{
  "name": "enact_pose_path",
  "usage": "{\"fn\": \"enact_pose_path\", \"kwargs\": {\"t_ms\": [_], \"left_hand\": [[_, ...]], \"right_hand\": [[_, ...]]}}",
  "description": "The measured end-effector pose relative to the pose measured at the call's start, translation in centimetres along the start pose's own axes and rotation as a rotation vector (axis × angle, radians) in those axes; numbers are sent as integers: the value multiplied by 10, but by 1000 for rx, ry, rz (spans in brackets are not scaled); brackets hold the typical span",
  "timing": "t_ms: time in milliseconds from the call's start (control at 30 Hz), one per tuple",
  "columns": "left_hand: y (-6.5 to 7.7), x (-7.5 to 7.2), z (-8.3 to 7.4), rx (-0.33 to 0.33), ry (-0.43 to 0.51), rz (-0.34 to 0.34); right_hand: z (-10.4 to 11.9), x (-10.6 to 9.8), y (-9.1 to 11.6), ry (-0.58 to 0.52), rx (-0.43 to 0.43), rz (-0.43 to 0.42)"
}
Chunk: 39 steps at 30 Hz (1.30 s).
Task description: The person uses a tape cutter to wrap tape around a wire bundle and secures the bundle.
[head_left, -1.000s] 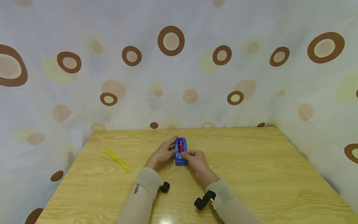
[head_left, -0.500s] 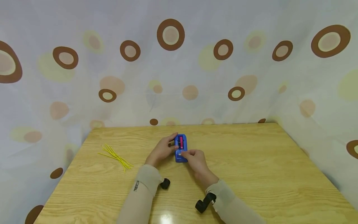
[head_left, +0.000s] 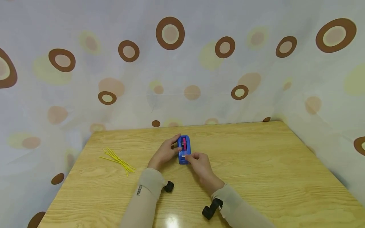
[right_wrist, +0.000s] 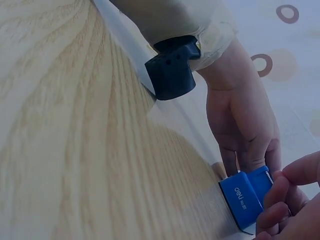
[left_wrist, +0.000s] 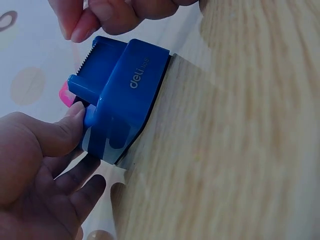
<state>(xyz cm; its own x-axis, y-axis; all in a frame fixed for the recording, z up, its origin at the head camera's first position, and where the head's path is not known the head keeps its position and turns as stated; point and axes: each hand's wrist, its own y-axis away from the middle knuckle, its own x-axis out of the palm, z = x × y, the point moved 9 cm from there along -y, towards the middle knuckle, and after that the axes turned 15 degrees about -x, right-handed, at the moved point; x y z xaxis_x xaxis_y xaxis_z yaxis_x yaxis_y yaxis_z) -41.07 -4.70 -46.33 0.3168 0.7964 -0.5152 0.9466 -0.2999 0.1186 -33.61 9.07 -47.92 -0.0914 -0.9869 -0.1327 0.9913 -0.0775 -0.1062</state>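
A blue tape dispenser (head_left: 183, 161) with a pink hub (head_left: 184, 144) stands on the wooden table, its toothed cutter (left_wrist: 86, 59) visible in the left wrist view. My left hand (head_left: 163, 153) grips the dispenser's left side, thumb on the top near the hub and fingers along the side. At the cutter end, my right hand (head_left: 201, 166) pinches thumb and forefinger together on the end of the clear tape; the strip itself is barely visible. In the right wrist view, the right fingers (right_wrist: 277, 200) partly cover the dispenser.
Several thin yellow sticks (head_left: 118, 161) lie in a loose crossed bundle on the table (head_left: 256, 167), left of the left hand. A patterned cloth (head_left: 192, 63) hangs behind the table and along its sides. Black camera mounts (head_left: 211, 210) sit at both wrists.
The head view has tipped slightly downward. My right hand has shifted a little toward the dispenser's near end, still pinching; the left hand keeps its hold on the dispenser.
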Motion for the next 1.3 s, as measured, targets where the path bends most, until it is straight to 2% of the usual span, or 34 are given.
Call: {"fn": "enact_pose_path", "kwargs": {"t_ms": [233, 433, 633, 933, 1067, 1300], "left_hand": [[0, -1, -2, -15, -7, 9], [0, -2, -3, 1, -8, 9], [-1, 1, -2, 14, -3, 18], [-2, 2, -1, -9, 10, 10], [-2, 4, -2, 1, 12, 13], [0, 1, 2, -35, 21, 1]], "right_hand": [[-3, 1, 6, -119, 52, 24], [-1, 4, 9, -184, 39, 39], [-3, 6, 16, -204, 77, 35], [6, 4, 25, -230, 77, 20], [-2, 3, 26, -232, 74, 15], [-2, 7, 32, -237, 74, 47]]}}
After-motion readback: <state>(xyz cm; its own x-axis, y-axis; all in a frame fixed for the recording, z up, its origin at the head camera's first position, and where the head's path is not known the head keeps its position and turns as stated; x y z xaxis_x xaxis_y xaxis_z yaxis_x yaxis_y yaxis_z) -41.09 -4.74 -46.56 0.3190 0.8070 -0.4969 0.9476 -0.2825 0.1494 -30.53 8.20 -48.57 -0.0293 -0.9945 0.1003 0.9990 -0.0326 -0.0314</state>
